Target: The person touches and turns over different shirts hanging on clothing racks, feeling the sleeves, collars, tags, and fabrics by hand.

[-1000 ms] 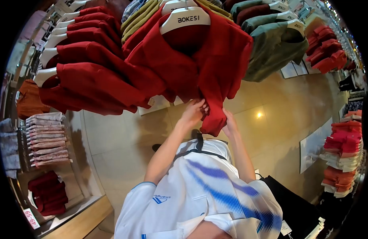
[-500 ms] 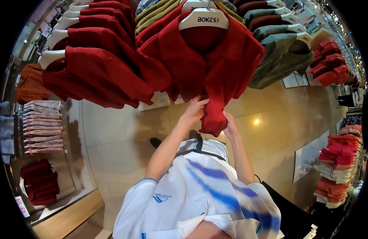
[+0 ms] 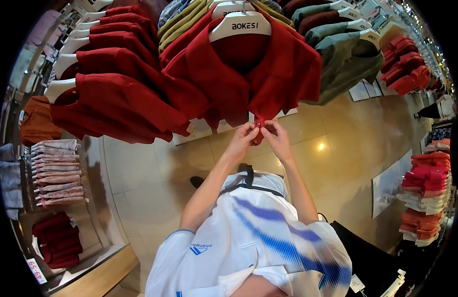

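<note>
A red collared shirt hangs on a white BOKESI hanger at the front of the rack. My left hand pinches the shirt's front edge from the left. From the right, my right hand pinches the same edge, with both sets of fingertips close together. A small shiny button shows between them. A short piece of red cloth hangs below my fingers.
More red tops hang at the left and green tops at the right. Folded shirts line the left shelf, with a price sign below. Folded stacks stand at the right. A person is at the far right.
My right hand has moved up and inward to meet my left at the shirt's front edge. The lower cloth, held out toward me before, is now gathered at my fingertips.
</note>
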Available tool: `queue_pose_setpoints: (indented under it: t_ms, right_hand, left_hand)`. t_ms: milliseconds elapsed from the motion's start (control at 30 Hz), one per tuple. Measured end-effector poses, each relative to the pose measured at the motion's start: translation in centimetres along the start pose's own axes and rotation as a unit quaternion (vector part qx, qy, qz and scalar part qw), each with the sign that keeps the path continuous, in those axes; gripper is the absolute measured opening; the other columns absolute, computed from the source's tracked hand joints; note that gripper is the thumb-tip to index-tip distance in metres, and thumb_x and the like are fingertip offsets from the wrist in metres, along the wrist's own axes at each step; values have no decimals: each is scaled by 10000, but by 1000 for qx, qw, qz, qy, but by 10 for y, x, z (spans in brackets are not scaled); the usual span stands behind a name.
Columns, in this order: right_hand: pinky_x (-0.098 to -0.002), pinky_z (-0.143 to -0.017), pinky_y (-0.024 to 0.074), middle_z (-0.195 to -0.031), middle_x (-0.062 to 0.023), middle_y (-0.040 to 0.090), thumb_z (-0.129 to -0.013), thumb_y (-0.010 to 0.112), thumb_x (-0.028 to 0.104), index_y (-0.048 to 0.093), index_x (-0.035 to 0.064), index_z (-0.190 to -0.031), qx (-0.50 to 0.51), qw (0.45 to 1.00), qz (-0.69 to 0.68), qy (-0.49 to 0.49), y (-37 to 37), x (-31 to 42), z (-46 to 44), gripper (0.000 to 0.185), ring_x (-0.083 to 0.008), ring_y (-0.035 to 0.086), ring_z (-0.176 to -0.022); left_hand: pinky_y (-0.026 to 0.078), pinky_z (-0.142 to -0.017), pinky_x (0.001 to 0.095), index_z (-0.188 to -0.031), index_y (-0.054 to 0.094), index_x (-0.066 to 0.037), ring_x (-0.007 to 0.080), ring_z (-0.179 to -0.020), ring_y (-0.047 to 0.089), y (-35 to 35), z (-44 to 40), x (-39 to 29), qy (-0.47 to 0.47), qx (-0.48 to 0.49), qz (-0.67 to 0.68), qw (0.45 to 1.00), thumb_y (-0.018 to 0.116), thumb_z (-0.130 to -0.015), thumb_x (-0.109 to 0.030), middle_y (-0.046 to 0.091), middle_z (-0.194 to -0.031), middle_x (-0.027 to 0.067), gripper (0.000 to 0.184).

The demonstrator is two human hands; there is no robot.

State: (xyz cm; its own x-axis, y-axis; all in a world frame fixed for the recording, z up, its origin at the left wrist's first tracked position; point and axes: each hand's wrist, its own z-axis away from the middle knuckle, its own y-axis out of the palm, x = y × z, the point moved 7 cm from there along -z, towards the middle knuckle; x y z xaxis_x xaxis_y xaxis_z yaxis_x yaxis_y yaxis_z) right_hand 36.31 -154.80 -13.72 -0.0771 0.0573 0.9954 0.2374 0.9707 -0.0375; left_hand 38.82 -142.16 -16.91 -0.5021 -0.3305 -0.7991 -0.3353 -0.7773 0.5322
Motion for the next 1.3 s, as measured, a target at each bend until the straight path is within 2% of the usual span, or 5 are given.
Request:
queue_pose_setpoints:
  t_ms: [300, 533, 733, 1033, 1300]
  right_hand:
    - [-205, -677, 443, -786, 16, 594, -895, 591, 138, 607, 31, -890, 56, 989, -117, 78, 19, -9, -12, 109, -51, 541, -730]
    - [-213, -660, 457, -775, 16, 592, -903, 580, 156, 589, 47, -873, 51, 978, -175, 97, 21, -13, -15, 114, -45, 542, -716]
    - [-224, -666, 475, -823, -6, 614, -918, 558, 180, 549, 73, -892, 7, 936, -308, 168, 15, -2, -24, 111, -62, 572, -732]
    - [-226, -766, 449, -933, -18, 604, -913, 572, 190, 584, 1, -1078, 132, 983, -71, 110, 14, -4, -3, 252, -77, 552, -848]
    - [-202, -643, 408, -819, 29, 558, -875, 614, 139, 580, 33, -911, 175, 982, -10, 67, 2, -9, 15, 117, -45, 495, -742]
  left_hand:
    - [372, -625, 171, -909, 570, -83, 7, -685, 465, 6, 13, -30, 130, 35, -169, 976, 554, -923, -164, 511, -780, -69, 84]
    - [378, -636, 188, -891, 548, -78, 14, -747, 462, -2, 15, -30, 131, -41, -186, 973, 540, -934, -185, 506, -798, -58, 115]
    - [432, -767, 233, -1088, 525, -14, 72, -844, 527, -7, 18, -2, 67, 20, -218, 973, 546, -930, -187, 577, -874, -5, 236]
    - [465, -825, 268, -1125, 542, -54, 101, -954, 575, 5, 23, -13, 3, 6, 35, 999, 559, -913, -95, 607, -1043, 17, 217]
    - [442, -723, 230, -954, 541, -78, 59, -839, 545, 7, 26, -19, -3, 14, -12, 1000, 564, -917, -121, 588, -927, -7, 61]
